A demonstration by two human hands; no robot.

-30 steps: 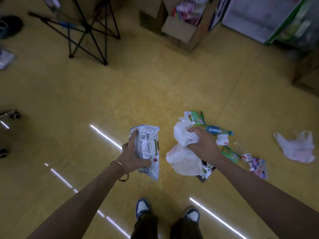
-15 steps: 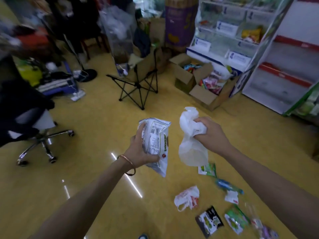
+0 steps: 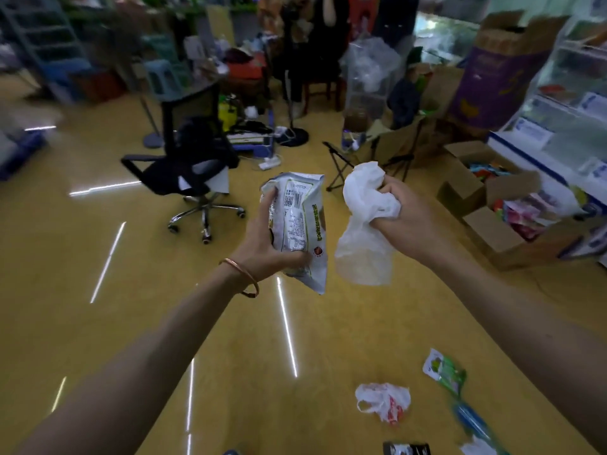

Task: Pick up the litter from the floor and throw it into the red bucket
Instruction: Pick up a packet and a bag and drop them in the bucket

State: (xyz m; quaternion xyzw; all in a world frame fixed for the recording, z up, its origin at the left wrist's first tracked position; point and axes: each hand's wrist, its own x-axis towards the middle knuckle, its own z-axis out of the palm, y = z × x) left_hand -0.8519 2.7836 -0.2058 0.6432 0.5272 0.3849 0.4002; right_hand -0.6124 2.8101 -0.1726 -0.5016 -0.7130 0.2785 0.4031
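Seen from the head-worn camera, a person stands on a yellow floor (image 3: 98, 323) with both arms out in front, each hand full. The left hand (image 3: 262, 244) is closed around a printed snack packet (image 3: 300, 224), which it holds roughly upright, long axis running top to bottom, the lower end hanging below the fist. The right hand (image 3: 404, 221) is clenched on a crumpled white plastic bag (image 3: 364, 224), whose loose tail droops downward just beside the packet without clearly touching it. The red bucket cannot be made out anywhere in this blurred view, so which way the throw must go, and which hand is nearer to it, cannot be told; the person would likely have to find it first. More litter lies on the floor low and to the right, nearer the right arm: a white-and-red bag (image 3: 382, 400), a green wrapper (image 3: 445, 372), a blue wrapper (image 3: 471, 418) and a dark packet (image 3: 407, 449) at the bottom edge. An office chair (image 3: 190, 165) and open cardboard boxes (image 3: 492, 231) stand well beyond.
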